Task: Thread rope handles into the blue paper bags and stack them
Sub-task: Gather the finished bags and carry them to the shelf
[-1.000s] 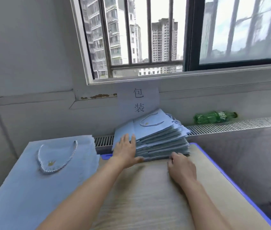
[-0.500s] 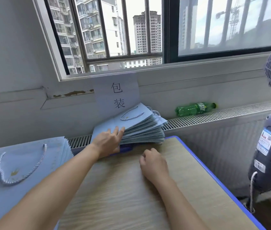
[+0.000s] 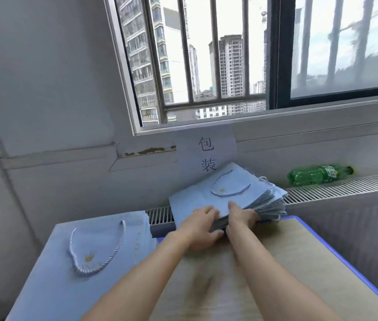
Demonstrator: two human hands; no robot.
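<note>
**Both hands at the near edge of the far bag stack**

One wooden desk [image 3: 276,269] with a blue rim carries two stacks of blue paper bags. The larger-looking one, the near stack [image 3: 44,274], lies at the desk's left and overhangs its edge; its top bag shows one twisted rope handle [image 3: 95,251] looped over a small gold mark. The far stack [image 3: 241,198] sits at the desk's back edge, against the wall below the window, its layers fanned out on the right side; its top bag also shows one rope handle [image 3: 230,192]. The number of bags in either stack cannot be counted.

One white paper sign [image 3: 206,151] with two printed characters hangs on the wall just behind the far stack. One green plastic bottle [image 3: 319,174] lies on its side on the radiator grille [image 3: 345,186], well to the right of the stack.

Two bare hands meet at the near edge of the far stack. The left hand [image 3: 200,228] has fingers on the top bag and thumb low at the edge, a narrow grip around the layers. The right hand [image 3: 241,220], just beside it, pinches the same edge with fingers curled over the top. Both are motion-blurred.
</note>
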